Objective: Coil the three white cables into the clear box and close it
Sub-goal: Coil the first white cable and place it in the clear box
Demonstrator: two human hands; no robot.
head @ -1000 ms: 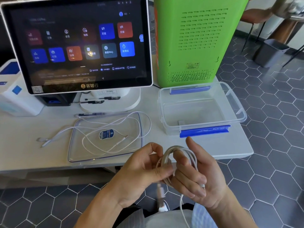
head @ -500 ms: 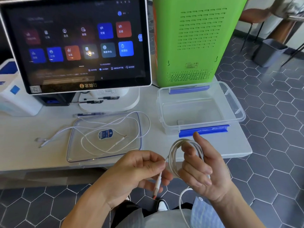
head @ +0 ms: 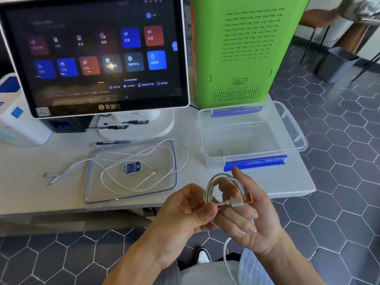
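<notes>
Clear box [head: 251, 138] stands open and empty on the white table [head: 26, 171]; its lid [head: 131, 175] lies beside it under two loose white cables [head: 115, 173]. Right hand [head: 249, 219] carries the coiled cable [head: 221, 189] looped round its fingers — left hand [head: 185, 212] pinches the cord behind the orange-tipped plug [head: 239, 201]. Advice: tuck the plug through, keeping loops snug — a tail hangs free below.

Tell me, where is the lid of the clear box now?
The lid lies flat on the white table, left of the open box and in front of the monitor, with loose cables on it.
</notes>
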